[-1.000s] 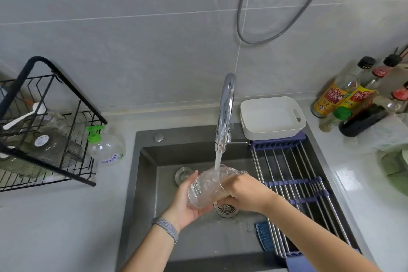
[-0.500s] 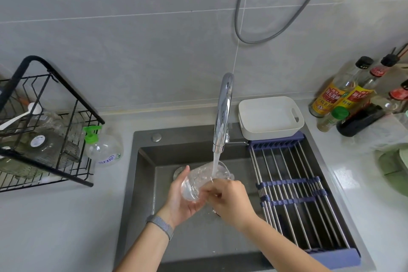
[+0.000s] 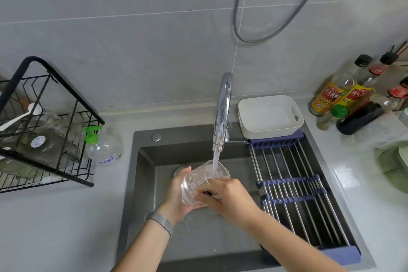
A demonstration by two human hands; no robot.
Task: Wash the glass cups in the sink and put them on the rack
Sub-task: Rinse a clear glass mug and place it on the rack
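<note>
Glass cup (image 3: 202, 180) tilted under tap (image 3: 223, 112) stream above sink (image 3: 145, 174), cupped in left hand (image 3: 176, 196), right hand (image 3: 229, 199) fingers curled round it. Red-and-yellow labels on sauce bottles (image 3: 331, 93), writing unreadable.

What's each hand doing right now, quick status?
Left hand: holding the glass cup under the running tap.
Right hand: gripping the same cup from the other side.
</note>
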